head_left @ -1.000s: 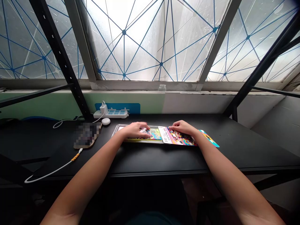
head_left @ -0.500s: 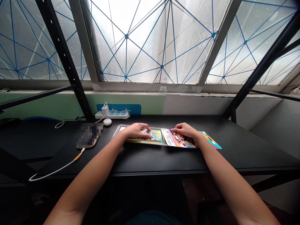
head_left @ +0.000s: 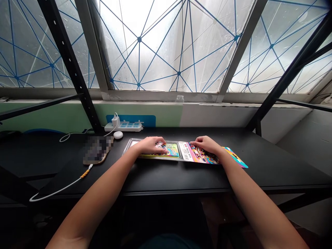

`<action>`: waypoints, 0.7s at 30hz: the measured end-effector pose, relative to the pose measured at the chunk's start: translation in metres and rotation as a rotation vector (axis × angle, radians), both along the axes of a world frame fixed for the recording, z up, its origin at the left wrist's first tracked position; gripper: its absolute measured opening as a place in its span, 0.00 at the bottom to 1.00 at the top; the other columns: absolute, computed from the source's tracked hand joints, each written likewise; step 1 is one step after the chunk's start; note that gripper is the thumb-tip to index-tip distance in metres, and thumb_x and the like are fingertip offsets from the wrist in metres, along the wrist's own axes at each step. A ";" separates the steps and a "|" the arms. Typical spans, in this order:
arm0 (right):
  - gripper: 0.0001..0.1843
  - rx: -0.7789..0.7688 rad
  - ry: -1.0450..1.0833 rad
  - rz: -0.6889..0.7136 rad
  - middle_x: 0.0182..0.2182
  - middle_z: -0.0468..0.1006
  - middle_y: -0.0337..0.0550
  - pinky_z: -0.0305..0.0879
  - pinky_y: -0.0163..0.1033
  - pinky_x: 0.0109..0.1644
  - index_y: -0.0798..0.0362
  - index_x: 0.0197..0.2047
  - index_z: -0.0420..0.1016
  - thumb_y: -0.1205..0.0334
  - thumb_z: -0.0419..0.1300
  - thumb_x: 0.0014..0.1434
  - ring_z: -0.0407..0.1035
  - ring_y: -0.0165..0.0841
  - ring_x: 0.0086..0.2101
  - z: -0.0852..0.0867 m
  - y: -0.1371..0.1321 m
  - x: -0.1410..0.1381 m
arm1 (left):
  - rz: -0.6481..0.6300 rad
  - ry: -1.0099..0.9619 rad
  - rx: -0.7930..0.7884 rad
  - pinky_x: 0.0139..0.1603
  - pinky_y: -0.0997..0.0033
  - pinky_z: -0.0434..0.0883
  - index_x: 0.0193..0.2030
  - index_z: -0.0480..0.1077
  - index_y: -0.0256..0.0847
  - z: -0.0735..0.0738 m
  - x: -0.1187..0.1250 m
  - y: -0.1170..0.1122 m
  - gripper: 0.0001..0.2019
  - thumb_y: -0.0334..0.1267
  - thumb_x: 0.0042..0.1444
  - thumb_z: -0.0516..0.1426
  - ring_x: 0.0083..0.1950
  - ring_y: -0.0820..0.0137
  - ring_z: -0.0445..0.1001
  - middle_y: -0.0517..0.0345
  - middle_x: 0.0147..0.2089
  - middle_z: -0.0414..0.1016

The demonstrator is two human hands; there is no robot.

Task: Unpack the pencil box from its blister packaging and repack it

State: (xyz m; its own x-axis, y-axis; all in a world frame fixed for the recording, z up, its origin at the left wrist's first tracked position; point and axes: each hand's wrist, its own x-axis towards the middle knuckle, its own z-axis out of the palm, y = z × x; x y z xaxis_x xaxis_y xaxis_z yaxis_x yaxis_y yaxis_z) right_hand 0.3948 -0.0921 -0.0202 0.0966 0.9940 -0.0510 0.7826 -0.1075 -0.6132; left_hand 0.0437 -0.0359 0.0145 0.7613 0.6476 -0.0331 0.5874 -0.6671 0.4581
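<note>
A long clear plastic package (head_left: pixel 131 142) with colourful printed contents (head_left: pixel 172 150) lies on the black desk. My left hand (head_left: pixel 151 145) reaches over it, thumb and fingers curved around its middle part; what the fingertips touch is partly hidden. To its right, a bright printed card (head_left: pixel 188 152) with a white barcode strip adjoins the package and extends under my right wrist. My right hand (head_left: pixel 204 143) is closed, thumb and fingers pinching the card near its upper edge. The card's right end (head_left: pixel 236 158) shows beyond my forearm.
A blurred-out phone (head_left: pixel 97 150) with a white cable (head_left: pixel 61 190) lies to the left. Behind it are a small white round object (head_left: pixel 118 135) and a power strip (head_left: pixel 124 126). Black metal posts (head_left: pixel 70 65) frame the desk (head_left: pixel 178 180), with windows behind.
The right end of the printed card has shifted slightly right and down. Both hands keep nearly the same place and grip; the view has moved a little.
</note>
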 end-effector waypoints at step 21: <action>0.16 0.008 -0.159 0.217 0.45 0.79 0.44 0.74 0.45 0.46 0.53 0.48 0.76 0.49 0.58 0.69 0.74 0.34 0.40 0.009 0.033 -0.098 | 0.147 -0.378 -0.071 0.64 0.59 0.65 0.61 0.68 0.42 -0.012 0.049 0.000 0.21 0.49 0.66 0.51 0.66 0.57 0.68 0.48 0.65 0.71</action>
